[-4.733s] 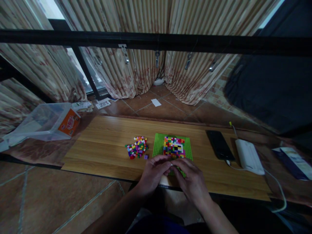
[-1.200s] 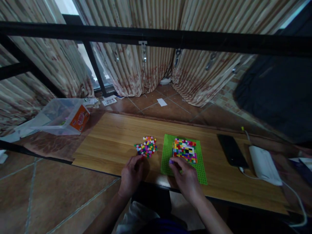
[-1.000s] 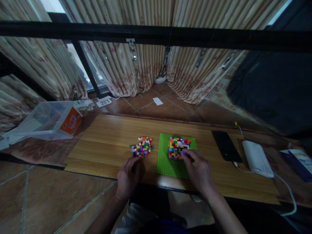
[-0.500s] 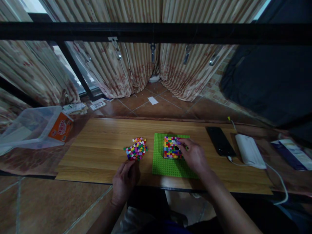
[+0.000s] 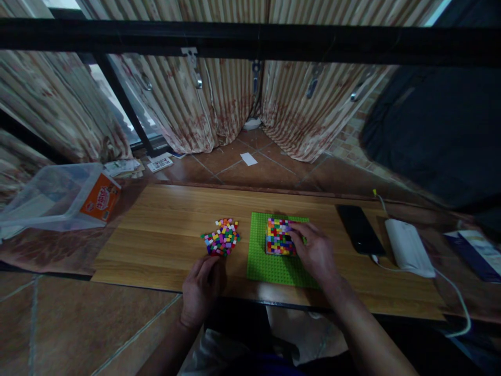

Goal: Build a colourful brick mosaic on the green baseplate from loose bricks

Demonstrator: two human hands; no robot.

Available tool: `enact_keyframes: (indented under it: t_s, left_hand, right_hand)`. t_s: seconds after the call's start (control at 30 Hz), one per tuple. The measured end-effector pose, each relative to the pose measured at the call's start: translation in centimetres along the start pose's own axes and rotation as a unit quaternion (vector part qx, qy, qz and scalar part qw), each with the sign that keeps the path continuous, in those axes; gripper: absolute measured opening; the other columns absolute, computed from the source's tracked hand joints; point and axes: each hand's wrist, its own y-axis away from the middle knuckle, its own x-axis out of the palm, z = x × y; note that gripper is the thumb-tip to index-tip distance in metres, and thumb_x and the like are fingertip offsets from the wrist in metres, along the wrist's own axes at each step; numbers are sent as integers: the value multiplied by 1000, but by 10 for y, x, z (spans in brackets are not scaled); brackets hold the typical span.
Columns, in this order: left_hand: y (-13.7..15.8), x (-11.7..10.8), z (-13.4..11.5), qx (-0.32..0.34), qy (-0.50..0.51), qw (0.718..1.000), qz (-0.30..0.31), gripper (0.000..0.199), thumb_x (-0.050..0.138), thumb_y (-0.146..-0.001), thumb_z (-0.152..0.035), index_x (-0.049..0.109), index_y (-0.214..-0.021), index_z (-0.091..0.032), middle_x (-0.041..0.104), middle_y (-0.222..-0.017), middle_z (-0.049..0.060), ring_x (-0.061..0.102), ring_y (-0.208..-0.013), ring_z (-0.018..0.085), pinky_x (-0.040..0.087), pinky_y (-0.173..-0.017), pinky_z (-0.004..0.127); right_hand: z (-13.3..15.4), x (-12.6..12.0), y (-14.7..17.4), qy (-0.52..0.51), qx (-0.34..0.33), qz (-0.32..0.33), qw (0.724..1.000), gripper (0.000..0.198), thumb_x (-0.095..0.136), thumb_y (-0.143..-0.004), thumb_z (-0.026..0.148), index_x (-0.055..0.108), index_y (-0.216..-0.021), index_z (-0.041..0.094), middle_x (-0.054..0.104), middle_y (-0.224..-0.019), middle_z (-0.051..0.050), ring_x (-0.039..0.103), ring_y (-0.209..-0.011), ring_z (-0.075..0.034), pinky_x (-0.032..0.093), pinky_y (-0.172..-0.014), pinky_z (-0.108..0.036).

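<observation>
A block of many-coloured toy bricks (image 5: pixel 278 237) is built up on a green baseplate (image 5: pixel 259 266). My right hand (image 5: pixel 315 250) reaches over the block's right side, thumb and forefinger pinched at its upper right on a small purple brick (image 5: pixel 290 226). The hand hides part of that side. On the table to the left lies a loose pile of small coloured bricks (image 5: pixel 223 237). My left hand (image 5: pixel 201 287) rests at the pile's near edge with its fingers curled together. Whatever its fingertips hold is too small to make out.
The wooden table (image 5: pixel 156 235) carries a black phone (image 5: pixel 360 230) and a white power bank (image 5: pixel 409 247) with a cable on the right. A clear plastic box (image 5: pixel 50 198) with an orange label stands at left. A dark rail (image 5: pixel 235 42) crosses beyond the table.
The view has shifted slightly, so everything sits a little differently in the picture. My right hand stays at the block's upper right; my left hand stays by the pile.
</observation>
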Motion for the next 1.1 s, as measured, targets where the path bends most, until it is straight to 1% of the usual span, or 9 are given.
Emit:
enact_keyframes:
  t_s: [0.13, 0.27, 0.43, 0.6, 0.8, 0.9, 0.97, 1.03, 1.1]
  left_hand:
    - [0, 0, 0, 3, 0, 1000, 2, 20, 50, -90, -24, 62, -105, -21, 67, -99, 7, 65, -92, 19, 53, -85, 29]
    - [1, 0, -1, 0, -6, 1000, 0, 20, 51, -90, -23, 62, -105, -21, 67, -100, 7, 65, -92, 19, 52, -85, 29]
    - [1, 0, -1, -6, -1, 1000, 5, 21, 50, -89, -24, 62, -106, -21, 67, -101, 7, 65, -93, 19, 52, -84, 30]
    - [1, 2, 1, -3, -2, 1000, 3, 20, 49, -90, -24, 62, -105, -21, 67, -101, 7, 65, -93, 20, 53, -84, 31]
    - [2, 1, 3, -6, 26, 1000, 6, 20, 49, -90, -21, 61, -105, -21, 67, -100, 7, 65, -92, 19, 53, -83, 30]
    - [2, -3, 2, -9, 62, 998, 13, 19, 48, -90, -20, 61, -104, -21, 66, -101, 6, 64, -93, 18, 52, -83, 29]
    - [2, -5, 2, -15, 86, 996, 7, 19, 48, -90, -19, 60, -105, -21, 66, -101, 6, 64, -94, 17, 52, -84, 29]
    - [2, -6, 2, -27, 102, 994, -4, 20, 49, -89, -19, 59, -106, -20, 65, -101, 6, 63, -95, 17, 52, -85, 30]
    - [1, -7, 1, -41, 108, 993, -9, 21, 51, -88, -20, 58, -108, -20, 64, -103, 7, 63, -96, 18, 52, -86, 31]
  right_hand:
    - [0, 3, 7, 32, -25, -4, 999, 31, 43, -93, 33, 70, -105, 23, 67, -102, -9, 59, -96, -24, 48, -86, -40]
    - [-3, 8, 10, 54, -28, 2, 998, 34, 39, -94, 32, 69, -108, 24, 65, -101, -9, 58, -95, -24, 48, -85, -39]
    - [-4, 8, 9, 62, -39, 3, 997, 35, 38, -95, 32, 70, -106, 23, 64, -100, -9, 57, -96, -24, 48, -84, -38]
    - [-5, 8, 11, 90, -61, 21, 994, 34, 37, -94, 26, 68, -108, 24, 64, -101, -9, 56, -98, -24, 47, -86, -39]
    - [-4, 5, 16, 95, -81, 14, 992, 36, 37, -94, 24, 63, -118, 19, 63, -107, -11, 55, -99, -24, 47, -88, -40]
    - [8, 3, 17, 91, -72, -23, 993, 36, 38, -94, 25, 59, -121, 15, 64, -107, -13, 57, -97, -24, 47, -88, -41]
    - [24, 3, 18, 81, -79, -43, 993, 33, 41, -93, 26, 61, -117, 14, 65, -105, -13, 57, -96, -24, 47, -89, -40]
    - [44, 6, 19, 57, -100, -28, 993, 29, 42, -93, 24, 64, -110, 15, 65, -103, -11, 58, -96, -22, 46, -89, -37]
    - [66, 13, 19, 29, -117, 26, 992, 26, 42, -92, 21, 65, -104, 17, 66, -99, -9, 59, -94, -20, 47, -87, -33]
